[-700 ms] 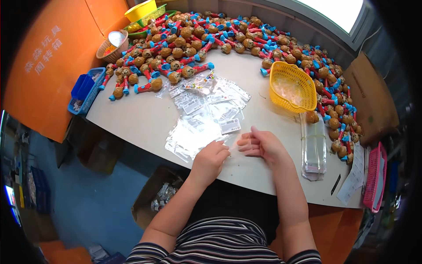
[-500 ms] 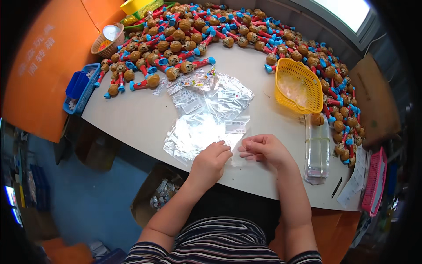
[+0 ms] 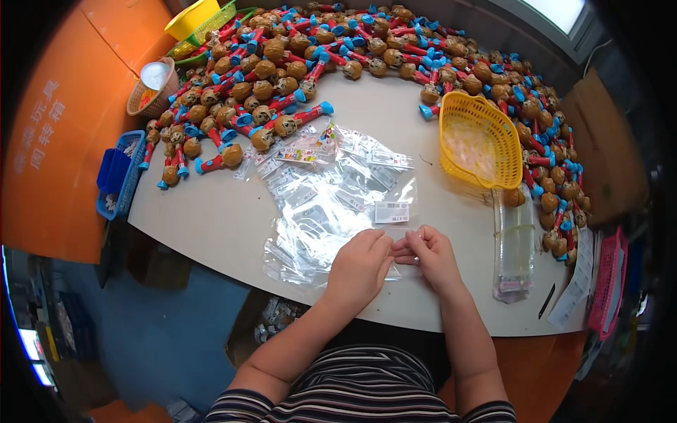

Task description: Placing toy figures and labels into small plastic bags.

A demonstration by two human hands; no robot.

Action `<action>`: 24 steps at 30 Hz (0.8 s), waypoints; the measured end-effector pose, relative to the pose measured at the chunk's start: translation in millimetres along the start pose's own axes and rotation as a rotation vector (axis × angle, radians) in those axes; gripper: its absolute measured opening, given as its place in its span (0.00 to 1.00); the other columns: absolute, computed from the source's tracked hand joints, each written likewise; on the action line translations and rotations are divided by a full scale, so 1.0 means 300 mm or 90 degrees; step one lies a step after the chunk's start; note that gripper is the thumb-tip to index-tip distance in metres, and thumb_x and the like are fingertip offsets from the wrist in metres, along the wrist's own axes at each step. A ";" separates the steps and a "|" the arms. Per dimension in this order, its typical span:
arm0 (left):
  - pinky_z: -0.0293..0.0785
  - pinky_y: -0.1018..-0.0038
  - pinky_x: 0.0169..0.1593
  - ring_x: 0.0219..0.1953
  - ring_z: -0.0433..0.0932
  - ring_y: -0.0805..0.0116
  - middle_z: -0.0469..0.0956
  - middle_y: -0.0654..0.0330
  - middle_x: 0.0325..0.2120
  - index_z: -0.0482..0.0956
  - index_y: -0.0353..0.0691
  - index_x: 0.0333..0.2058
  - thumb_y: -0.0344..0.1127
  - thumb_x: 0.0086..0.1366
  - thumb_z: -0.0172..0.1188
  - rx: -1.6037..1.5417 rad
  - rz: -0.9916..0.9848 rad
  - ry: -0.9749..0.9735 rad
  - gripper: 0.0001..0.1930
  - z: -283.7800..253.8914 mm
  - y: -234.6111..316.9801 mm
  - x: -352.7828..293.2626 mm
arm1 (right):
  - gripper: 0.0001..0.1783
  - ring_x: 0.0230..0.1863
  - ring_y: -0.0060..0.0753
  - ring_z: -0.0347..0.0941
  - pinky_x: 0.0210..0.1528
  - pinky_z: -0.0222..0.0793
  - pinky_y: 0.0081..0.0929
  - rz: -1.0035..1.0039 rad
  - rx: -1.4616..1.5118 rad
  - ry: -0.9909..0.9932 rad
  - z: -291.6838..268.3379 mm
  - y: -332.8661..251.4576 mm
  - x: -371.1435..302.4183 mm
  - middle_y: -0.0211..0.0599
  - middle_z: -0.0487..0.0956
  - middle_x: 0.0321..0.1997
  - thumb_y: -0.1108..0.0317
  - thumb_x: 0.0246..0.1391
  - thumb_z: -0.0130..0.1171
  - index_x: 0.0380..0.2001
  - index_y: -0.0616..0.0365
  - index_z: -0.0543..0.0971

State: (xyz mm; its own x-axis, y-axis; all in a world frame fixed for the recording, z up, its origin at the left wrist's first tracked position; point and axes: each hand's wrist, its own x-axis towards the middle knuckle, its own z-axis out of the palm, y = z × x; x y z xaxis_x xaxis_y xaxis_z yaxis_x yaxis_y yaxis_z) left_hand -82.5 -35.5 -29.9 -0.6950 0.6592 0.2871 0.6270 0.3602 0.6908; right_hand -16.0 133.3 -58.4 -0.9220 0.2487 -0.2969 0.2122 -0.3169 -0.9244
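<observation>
A spread pile of clear plastic bags [image 3: 310, 233] with small printed labels lies on the table in front of me. Over its near right side, my left hand [image 3: 360, 269] and my right hand [image 3: 430, 259] meet with their fingertips almost touching. Both are closed in a pinch on the near end of a clear bag, whose white label [image 3: 392, 212] shows just beyond my fingers. The film between the fingertips is hard to make out. Bags with a colourful printed header [image 3: 307, 149] lie at the pile's far end.
Dolls [image 3: 285, 125] with brown round heads, red bodies and blue ends are heaped along the table's far and right edges. A yellow basket [image 3: 446, 151] stands right, beside a banded stack of clear sleeves [image 3: 513, 254]. A dark thin tool [image 3: 546, 301] and blue tray [image 3: 134, 176] lie near the edges.
My hands have come together, the right one's fingers closing into a pinch. The labelled bag has shifted slightly right within the view, which has itself moved a little.
</observation>
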 end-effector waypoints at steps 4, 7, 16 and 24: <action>0.72 0.63 0.48 0.46 0.76 0.48 0.78 0.50 0.40 0.77 0.35 0.38 0.30 0.53 0.64 0.037 0.095 0.056 0.13 0.030 0.005 0.007 | 0.14 0.37 0.33 0.81 0.42 0.78 0.27 0.085 0.072 -0.012 -0.006 -0.027 0.008 0.44 0.81 0.38 0.61 0.67 0.48 0.33 0.61 0.73; 0.75 0.63 0.46 0.40 0.79 0.50 0.80 0.51 0.35 0.78 0.36 0.38 0.26 0.52 0.65 0.048 0.127 0.117 0.13 0.063 -0.021 0.019 | 0.15 0.38 0.33 0.81 0.42 0.79 0.28 0.079 0.063 -0.036 -0.026 -0.004 0.005 0.44 0.81 0.39 0.61 0.67 0.48 0.40 0.63 0.74; 0.76 0.64 0.39 0.35 0.80 0.53 0.80 0.53 0.33 0.79 0.36 0.38 0.26 0.52 0.65 0.002 0.034 0.073 0.12 0.100 -0.010 0.001 | 0.10 0.35 0.27 0.80 0.38 0.78 0.20 0.152 0.004 -0.052 -0.038 -0.060 -0.023 0.42 0.82 0.34 0.72 0.58 0.61 0.39 0.67 0.77; 0.76 0.65 0.44 0.41 0.80 0.54 0.80 0.52 0.39 0.77 0.34 0.45 0.29 0.52 0.66 0.047 0.055 0.080 0.20 0.096 0.066 0.025 | 0.10 0.28 0.21 0.77 0.30 0.76 0.16 0.080 -0.029 0.025 -0.051 -0.026 -0.016 0.36 0.81 0.29 0.68 0.59 0.60 0.32 0.66 0.78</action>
State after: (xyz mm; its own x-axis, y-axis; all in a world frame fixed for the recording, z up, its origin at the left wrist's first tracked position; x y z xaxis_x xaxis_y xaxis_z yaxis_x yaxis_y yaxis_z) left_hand -65.1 -4.5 -33.1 -0.6729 0.6041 0.4268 0.7072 0.3564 0.6106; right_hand -8.3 148.7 -53.5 -0.8740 0.2460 -0.4191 0.3403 -0.3060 -0.8891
